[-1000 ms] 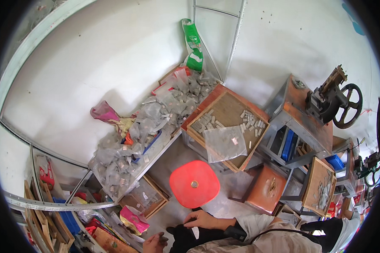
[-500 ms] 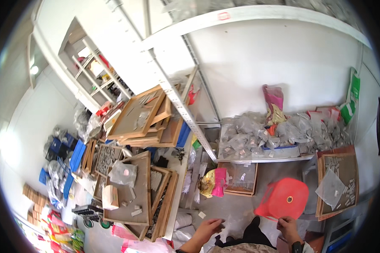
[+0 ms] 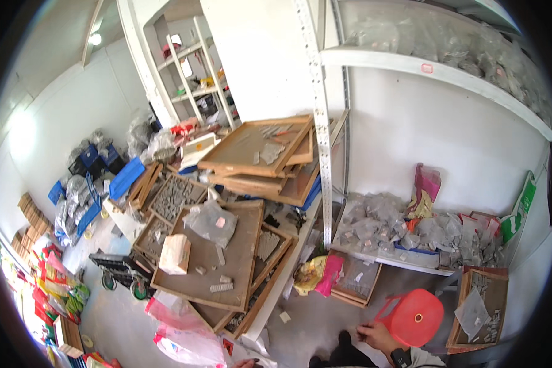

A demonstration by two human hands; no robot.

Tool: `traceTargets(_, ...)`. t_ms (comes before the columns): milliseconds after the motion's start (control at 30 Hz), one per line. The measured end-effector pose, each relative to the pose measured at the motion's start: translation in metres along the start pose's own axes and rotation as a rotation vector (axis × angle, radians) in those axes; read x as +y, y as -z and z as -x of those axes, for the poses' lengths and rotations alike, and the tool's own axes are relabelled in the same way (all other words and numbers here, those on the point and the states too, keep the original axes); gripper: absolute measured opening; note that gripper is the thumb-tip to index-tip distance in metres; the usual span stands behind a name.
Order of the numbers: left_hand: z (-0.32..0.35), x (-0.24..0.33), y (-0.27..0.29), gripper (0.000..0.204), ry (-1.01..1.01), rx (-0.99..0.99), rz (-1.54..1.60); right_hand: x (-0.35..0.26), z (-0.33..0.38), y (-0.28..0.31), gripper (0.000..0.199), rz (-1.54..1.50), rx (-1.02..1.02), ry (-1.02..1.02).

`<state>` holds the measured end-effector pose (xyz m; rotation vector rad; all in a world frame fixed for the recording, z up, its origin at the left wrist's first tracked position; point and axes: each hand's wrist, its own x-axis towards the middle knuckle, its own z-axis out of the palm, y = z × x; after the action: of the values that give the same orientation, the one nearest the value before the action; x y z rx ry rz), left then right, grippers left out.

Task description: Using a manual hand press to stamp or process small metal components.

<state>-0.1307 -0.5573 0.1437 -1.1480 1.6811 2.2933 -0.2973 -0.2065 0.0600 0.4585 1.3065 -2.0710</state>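
Observation:
A red plastic stool [image 3: 424, 313] with a small round hole in its seat stands on the floor at the lower right. Just left of its front side is my right hand [image 3: 379, 337], its fingers loosely bent and pointing left; nothing shows in them. The forearm with a dark wristband passes in front of the stool's lower edge. Only a sliver of my left hand [image 3: 246, 364] shows at the bottom edge, beside a pink-and-white plastic bag [image 3: 190, 340]; its fingers are mostly cut off.
Wooden-framed trays [image 3: 227, 288] are stacked on a table at left, with a clear bag [image 3: 211, 222] and a pale block [image 3: 175, 254] on top. A low shelf [image 3: 380, 254] carries several filled bags. A framed tray [image 3: 472, 331] leans at right. A black cart [image 3: 119, 270] stands left.
My view has swung left, so the tray table sits nearer the middle. My right hand has shifted left from the stool's front edge. My left hand has dropped toward the bottom edge.

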Motion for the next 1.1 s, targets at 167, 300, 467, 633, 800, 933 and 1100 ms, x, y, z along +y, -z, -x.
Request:
traceTargets(167, 0.004, 0.01, -0.008, 0.022, -0.102, 0.165, 0.172, -0.029, -0.051, -0.018, 0.016, -0.04, -0.129, -0.128)
traceTargets(300, -0.025, 0.019, -0.004, 0.019, -0.156, 0.395, 0.417, -0.064, -0.107, -0.037, 0.013, -0.039, -0.208, -0.118)
traceTargets(467, -0.056, 0.083, -0.034, 0.018, -0.345, 0.649, 0.408, -0.131, -0.168, -0.058, 0.008, -0.033, -0.207, -0.115)
traceTargets(633, -0.078, 0.112, -0.081, 0.014, -0.467, 0.591, 0.522, -0.219, -0.224, -0.148, 0.016, 0.545, -0.458, 0.18)
traceTargets(800, -0.067, 0.087, -0.078, 0.019, -0.36, 0.637, 0.468, -0.254, -0.258, -0.275, 0.021, 0.857, -0.647, 0.483)
traceTargets(933, -0.046, 0.065, -0.052, 0.015, -0.332, 0.768, 0.569, -0.241, -0.288, -0.365, 0.024, 0.843, -0.726, 0.522)
traceTargets(1100, -0.022, 0.064, -0.029, 0.021, -0.33, 0.906, 0.574, -0.227, -0.324, -0.434, 0.028, 0.779, -0.688, 0.334)
